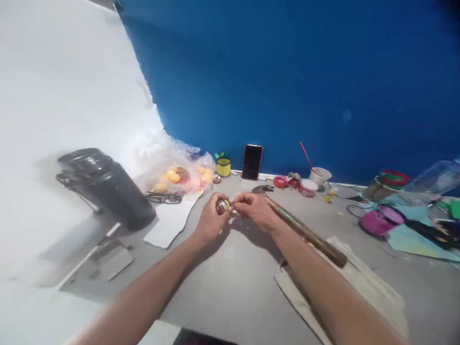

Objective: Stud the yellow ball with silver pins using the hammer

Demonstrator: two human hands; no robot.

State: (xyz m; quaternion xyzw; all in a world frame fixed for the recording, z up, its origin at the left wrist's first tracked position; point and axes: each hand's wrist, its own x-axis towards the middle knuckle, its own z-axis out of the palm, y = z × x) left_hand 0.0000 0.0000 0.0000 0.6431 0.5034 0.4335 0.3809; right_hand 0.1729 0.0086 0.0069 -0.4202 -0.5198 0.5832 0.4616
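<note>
My left hand (pixel 212 218) is closed around a small round object (pixel 223 206), shiny gold-brown with a yellow patch and light spots. Its exact kind does not show. Close to its right side, the thumb and fingers of my right hand (pixel 253 207) are pinched together. Whatever lies between those fingertips is too small to name, and I cannot tell whether they touch the round object. Both hands are above the grey table (pixel 230 282). Just right of my right hand lies a hammer (pixel 305 231), its handle slanting toward me.
A black flask (pixel 108 187) stands at the left beside white paper (pixel 172 220). Behind are a plastic bag (pixel 179 175) with yellow-orange things, a yellow tape roll (pixel 223 166) and a phone (pixel 252 162). A cup (pixel 319 176) and a pink roll (pixel 381 220) are at right.
</note>
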